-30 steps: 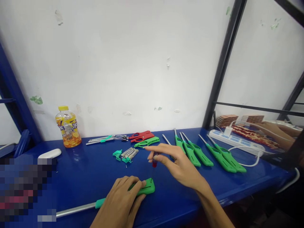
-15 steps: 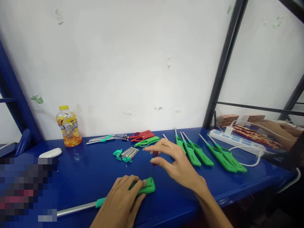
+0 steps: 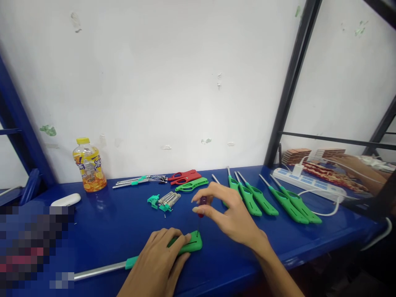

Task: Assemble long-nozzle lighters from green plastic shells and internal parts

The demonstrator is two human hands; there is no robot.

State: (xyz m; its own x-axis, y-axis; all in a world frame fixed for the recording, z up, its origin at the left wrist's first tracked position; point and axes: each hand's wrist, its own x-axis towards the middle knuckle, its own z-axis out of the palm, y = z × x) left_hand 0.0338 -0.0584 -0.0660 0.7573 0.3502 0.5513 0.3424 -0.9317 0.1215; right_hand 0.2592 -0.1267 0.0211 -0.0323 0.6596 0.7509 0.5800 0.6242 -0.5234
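My left hand [image 3: 162,253] is closed over the handle of a green lighter [image 3: 193,243] lying on the blue table, its metal tube [image 3: 100,271] pointing left. Above the handle's right end, my right hand [image 3: 221,208] pinches the dark red handle of a small screwdriver [image 3: 202,206] between thumb and fingers. The screwdriver stands upright, its thin shaft reaching down to the hole near the end of the green handle. Behind my hands lie teal parts [image 3: 153,201] and small metal cylinders [image 3: 169,199].
Green lighters [image 3: 262,202] lie at the right, beside a white power strip [image 3: 309,184]. Red casings [image 3: 185,176], a green casing [image 3: 192,184] and metal tubes [image 3: 131,181] lie along the wall. A bottle [image 3: 89,165] and white case [image 3: 66,200] are left. Another person's hand [image 3: 355,167] shows at far right.
The fingers of my right hand have curled in closer around the screwdriver handle. My left hand and the green lighter have stayed in place.
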